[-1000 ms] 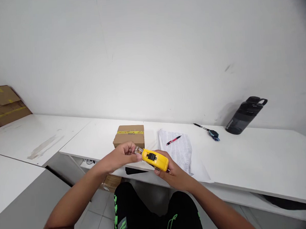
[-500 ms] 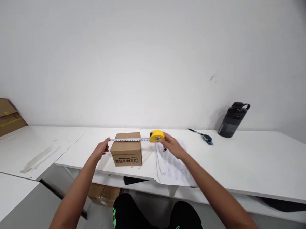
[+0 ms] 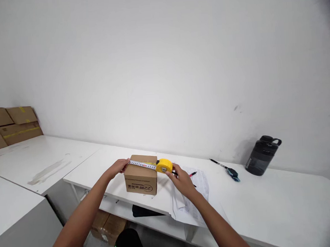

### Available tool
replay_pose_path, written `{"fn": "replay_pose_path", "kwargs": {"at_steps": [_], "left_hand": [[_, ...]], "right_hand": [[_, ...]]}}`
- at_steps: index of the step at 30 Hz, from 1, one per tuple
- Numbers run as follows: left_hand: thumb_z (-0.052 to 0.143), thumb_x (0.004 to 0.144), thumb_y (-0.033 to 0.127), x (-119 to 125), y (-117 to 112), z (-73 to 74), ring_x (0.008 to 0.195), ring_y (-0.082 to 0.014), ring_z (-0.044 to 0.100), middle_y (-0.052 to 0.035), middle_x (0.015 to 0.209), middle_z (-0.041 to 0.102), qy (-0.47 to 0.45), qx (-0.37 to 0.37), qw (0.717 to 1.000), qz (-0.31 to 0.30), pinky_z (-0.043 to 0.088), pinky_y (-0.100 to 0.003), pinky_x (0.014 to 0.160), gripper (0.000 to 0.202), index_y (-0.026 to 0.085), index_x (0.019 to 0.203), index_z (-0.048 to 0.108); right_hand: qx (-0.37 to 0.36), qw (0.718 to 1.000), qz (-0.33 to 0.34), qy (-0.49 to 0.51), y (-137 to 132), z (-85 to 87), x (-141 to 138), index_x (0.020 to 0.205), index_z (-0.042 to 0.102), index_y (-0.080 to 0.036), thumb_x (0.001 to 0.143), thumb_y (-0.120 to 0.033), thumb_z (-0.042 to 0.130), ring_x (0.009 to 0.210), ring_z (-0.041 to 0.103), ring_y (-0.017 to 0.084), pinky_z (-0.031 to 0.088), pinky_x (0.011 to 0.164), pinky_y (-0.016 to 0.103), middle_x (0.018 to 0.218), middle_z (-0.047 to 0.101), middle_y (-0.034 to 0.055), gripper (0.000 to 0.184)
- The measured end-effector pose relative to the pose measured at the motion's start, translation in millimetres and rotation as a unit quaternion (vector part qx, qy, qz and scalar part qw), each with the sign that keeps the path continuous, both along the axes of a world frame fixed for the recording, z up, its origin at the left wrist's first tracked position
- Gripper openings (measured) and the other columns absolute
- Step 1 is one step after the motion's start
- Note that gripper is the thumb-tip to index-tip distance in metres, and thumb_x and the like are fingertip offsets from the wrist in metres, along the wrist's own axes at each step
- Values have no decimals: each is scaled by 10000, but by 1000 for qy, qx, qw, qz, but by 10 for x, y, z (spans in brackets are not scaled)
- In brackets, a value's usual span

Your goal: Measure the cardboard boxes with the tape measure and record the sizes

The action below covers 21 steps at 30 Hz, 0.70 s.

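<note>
A small cardboard box (image 3: 142,182) stands on the white table (image 3: 268,195). My right hand (image 3: 180,179) holds a yellow tape measure (image 3: 164,165) at the box's top right corner. Its tape (image 3: 142,164) runs leftward across the box top. My left hand (image 3: 118,167) pinches the tape's end at the box's top left corner. A printed sheet of paper (image 3: 196,190) lies just right of the box, partly under my right hand, with a red pen (image 3: 192,174) on it.
A dark water bottle (image 3: 262,155) stands at the back right by the wall. A black pen and a small blue object (image 3: 232,172) lie near it. Stacked cardboard boxes (image 3: 10,126) sit at the far left. Another box (image 3: 108,226) is under the table.
The tape, pulled out near my lap a second ago, now lies across the box top. The tape measure body has moved left to the box's right corner, shortening the stretch.
</note>
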State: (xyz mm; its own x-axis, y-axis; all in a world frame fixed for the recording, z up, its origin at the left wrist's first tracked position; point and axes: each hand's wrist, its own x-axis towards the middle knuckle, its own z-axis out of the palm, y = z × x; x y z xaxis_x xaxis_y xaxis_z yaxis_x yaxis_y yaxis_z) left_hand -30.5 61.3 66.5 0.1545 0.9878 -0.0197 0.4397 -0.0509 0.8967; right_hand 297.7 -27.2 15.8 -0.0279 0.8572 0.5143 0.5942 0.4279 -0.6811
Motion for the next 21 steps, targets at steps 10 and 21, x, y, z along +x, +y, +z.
{"fn": "replay_pose_path", "kwargs": {"at_steps": [10,21], "left_hand": [[306,897,602,781,643,596,827,-260,611,-86,791,654,196,156,968,-11,440,-362,759,493,219,670,516],[339,890,581,942,807,140,898,-278,642,-95,1008,705,337,146,927,-77,454,-376,778,459,233,828,631]], "right_hand": [[181,975,-51,-120,-949,-331,-1349,1456,400,-177,776,-320,649,594,659,217,483,574,288,769,730,43,738],[-119,986,-70,-90,-613,-33,-1194,1464,406,-199,875,-475,576,783,708,259,438,602,274,895,757,91,673]]}}
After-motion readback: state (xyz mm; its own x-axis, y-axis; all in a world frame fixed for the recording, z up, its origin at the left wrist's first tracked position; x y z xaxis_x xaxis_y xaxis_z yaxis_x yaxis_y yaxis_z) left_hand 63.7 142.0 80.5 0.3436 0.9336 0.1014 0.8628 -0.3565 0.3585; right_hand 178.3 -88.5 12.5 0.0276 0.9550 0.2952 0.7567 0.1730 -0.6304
